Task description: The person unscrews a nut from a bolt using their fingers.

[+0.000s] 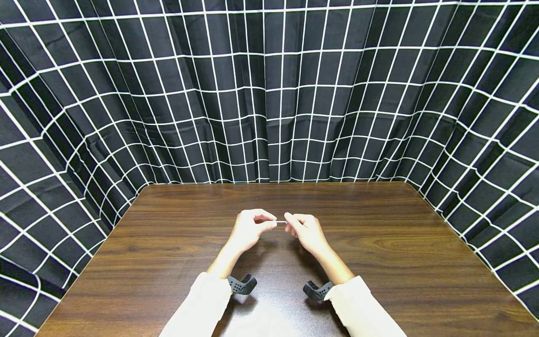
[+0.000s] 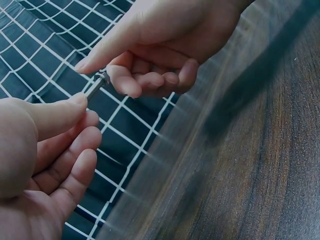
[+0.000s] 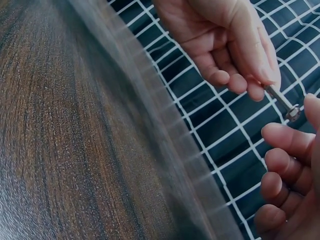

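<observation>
A slim metal bolt (image 3: pixel 281 100) with a threaded shank and a hexagonal piece (image 3: pixel 294 114) at its free end is held up above the table. My left hand (image 1: pixel 247 230) pinches the plain end between thumb and index finger; that end is hidden by the fingertips. Opposite it, my right hand (image 1: pixel 308 231) has its thumb and index finger parted on either side of the hexagonal end, with a gap showing in the right wrist view. The other fingers of the right hand (image 2: pixel 165 55) are loosely bent and hold nothing.
Below the hands lies a brown wood-grain table (image 1: pixel 177 252). A black curtain with a white grid (image 1: pixel 278 103) hangs behind the table and along both sides. Each wrist wears a dark band, the left band (image 1: pixel 243 284) and the right band (image 1: pixel 316 291).
</observation>
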`<control>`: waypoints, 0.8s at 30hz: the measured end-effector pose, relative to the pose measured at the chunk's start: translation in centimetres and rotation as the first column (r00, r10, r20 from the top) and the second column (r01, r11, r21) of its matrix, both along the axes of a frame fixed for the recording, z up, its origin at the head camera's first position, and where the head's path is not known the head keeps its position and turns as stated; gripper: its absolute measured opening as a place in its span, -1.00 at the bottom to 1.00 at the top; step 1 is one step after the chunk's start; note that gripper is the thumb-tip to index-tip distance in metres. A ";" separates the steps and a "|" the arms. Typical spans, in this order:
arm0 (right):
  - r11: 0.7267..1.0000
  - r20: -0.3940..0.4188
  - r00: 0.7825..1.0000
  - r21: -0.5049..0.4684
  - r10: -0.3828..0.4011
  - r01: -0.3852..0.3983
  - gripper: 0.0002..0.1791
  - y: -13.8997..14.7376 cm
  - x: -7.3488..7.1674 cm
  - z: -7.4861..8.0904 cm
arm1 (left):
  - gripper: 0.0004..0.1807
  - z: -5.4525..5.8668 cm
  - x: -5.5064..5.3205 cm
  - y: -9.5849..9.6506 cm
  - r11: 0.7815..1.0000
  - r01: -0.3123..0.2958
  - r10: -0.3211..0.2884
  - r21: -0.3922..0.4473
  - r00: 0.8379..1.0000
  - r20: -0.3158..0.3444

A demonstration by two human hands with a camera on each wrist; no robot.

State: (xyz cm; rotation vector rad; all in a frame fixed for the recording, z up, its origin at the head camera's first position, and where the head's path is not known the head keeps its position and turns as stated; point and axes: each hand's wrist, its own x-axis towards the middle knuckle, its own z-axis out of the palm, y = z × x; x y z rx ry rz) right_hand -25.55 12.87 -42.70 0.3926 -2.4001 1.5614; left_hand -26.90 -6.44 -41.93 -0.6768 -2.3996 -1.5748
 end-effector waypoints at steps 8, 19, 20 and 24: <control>0.999 0.040 0.999 -0.034 0.027 -0.026 -0.57 0.0 0.1 0.3 | -0.84 0.0 0.0 0.0 1.000 0.011 -0.011 -0.008 1.000 0.007; 0.995 0.056 0.995 -0.060 0.084 -0.081 -0.71 -0.6 2.3 3.7 | -0.88 0.3 0.1 -0.1 1.000 0.002 -0.002 -0.006 1.000 0.020; 0.994 0.052 0.994 -0.064 0.091 -0.088 -0.72 -0.6 2.3 3.7 | -0.89 0.3 0.1 -0.1 1.000 0.001 -0.001 -0.004 1.000 0.021; 0.990 0.047 0.993 -0.085 0.112 -0.108 -0.78 -0.4 2.1 3.5 | -0.89 0.1 -0.1 -0.1 1.000 0.001 -0.001 0.009 1.000 0.025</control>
